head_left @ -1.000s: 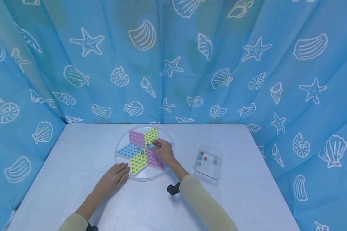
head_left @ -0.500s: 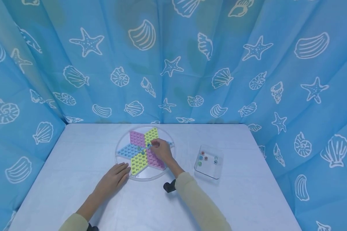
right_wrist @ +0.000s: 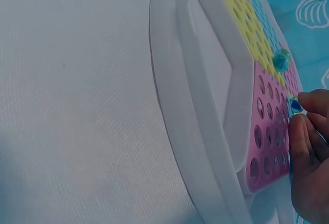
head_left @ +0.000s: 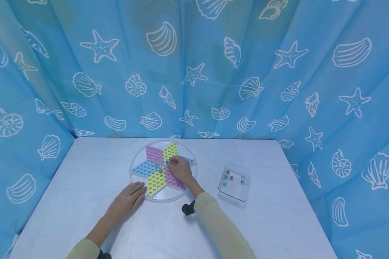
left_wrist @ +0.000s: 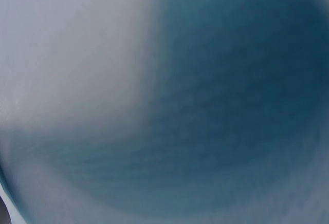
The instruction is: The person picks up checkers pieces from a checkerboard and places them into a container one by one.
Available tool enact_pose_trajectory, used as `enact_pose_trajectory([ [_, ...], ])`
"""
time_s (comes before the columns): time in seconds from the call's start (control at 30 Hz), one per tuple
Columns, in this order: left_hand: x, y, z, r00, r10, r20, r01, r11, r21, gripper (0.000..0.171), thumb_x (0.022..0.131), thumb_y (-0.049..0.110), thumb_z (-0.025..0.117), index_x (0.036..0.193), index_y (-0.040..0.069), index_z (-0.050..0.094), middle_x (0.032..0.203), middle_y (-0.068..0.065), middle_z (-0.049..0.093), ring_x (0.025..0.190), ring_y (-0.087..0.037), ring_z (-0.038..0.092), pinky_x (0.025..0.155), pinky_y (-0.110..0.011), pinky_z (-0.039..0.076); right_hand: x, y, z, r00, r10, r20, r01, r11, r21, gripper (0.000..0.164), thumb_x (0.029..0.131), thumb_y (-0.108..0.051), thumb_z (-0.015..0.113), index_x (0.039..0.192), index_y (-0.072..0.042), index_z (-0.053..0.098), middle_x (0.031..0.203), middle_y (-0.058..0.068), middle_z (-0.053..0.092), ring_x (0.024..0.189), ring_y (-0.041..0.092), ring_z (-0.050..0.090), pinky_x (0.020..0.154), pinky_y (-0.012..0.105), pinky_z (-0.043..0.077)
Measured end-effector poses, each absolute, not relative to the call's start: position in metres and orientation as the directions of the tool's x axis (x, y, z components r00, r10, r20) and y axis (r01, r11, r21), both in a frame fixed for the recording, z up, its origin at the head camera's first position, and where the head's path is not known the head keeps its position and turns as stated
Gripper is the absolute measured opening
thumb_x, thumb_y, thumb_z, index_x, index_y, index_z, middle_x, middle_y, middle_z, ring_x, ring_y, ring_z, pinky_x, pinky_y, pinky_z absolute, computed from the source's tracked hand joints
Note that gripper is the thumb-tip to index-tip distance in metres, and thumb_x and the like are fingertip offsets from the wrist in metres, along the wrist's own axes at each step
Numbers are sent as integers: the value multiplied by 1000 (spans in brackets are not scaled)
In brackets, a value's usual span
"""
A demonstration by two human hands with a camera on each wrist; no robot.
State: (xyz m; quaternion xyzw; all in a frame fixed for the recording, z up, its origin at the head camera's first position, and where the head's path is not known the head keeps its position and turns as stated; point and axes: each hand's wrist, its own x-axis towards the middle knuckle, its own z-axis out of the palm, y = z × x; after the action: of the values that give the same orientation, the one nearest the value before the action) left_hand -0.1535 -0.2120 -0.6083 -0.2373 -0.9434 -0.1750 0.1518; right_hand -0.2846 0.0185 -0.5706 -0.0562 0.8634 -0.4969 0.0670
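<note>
A round Chinese checkers board (head_left: 155,187) with a star of pink, yellow and blue holed sections lies on the table. My right hand (head_left: 180,169) is over its centre, with thumb and fingertips pinching a blue marble (right_wrist: 295,106) at the holes. Two other marbles sit close by: a green marble (head_left: 156,166) and a blue-green marble (head_left: 160,171). My left hand (head_left: 128,199) rests flat at the board's near-left rim, fingers extended together and holding nothing. The left wrist view is a blur of white and dark blue.
To the right of the board stands a clear rectangular tray (head_left: 233,197) with several marbles in red, blue, green and clear. A white cloth covers the table (head_left: 272,223). A blue seashell curtain (head_left: 194,97) encloses the back and sides.
My right forearm and wrist have swung slightly left, while the fingertips stay at the same spot by the blue marble. The left hand has not moved.
</note>
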Motion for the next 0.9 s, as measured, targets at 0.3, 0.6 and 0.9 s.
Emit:
enact_pose_trajectory([
  [0.3, -154, -212, -608, -840, 399, 369, 506, 821, 264, 36, 96, 20, 67, 128, 3, 66, 134, -16, 61, 128, -35, 54, 113, -50, 37, -287, 16, -578, -988, -156, 8, -94, 555, -827, 26, 90, -10, 72, 115, -6, 70, 98, 1, 69, 89, 12, 65, 83, 24, 56],
  [0.6, -153, -212, -609, -852, 388, 352, 491, 827, 275, 36, 97, 21, 67, 127, 3, 66, 134, -16, 61, 128, -35, 53, 113, -50, 38, -285, 9, -578, -991, -135, 13, -94, 614, -783, 25, 90, -15, 74, 114, -7, 71, 90, -3, 64, 84, 11, 59, 80, 27, 54],
  [0.9, -155, -212, -609, -827, 399, 396, 519, 813, 265, 35, 95, 18, 69, 126, 1, 67, 132, -18, 62, 125, -37, 55, 111, -52, 39, -282, 8, -578, -992, -116, 42, -104, 602, -792, 25, 91, -17, 73, 114, -6, 71, 91, -3, 65, 84, 12, 61, 79, 27, 56],
])
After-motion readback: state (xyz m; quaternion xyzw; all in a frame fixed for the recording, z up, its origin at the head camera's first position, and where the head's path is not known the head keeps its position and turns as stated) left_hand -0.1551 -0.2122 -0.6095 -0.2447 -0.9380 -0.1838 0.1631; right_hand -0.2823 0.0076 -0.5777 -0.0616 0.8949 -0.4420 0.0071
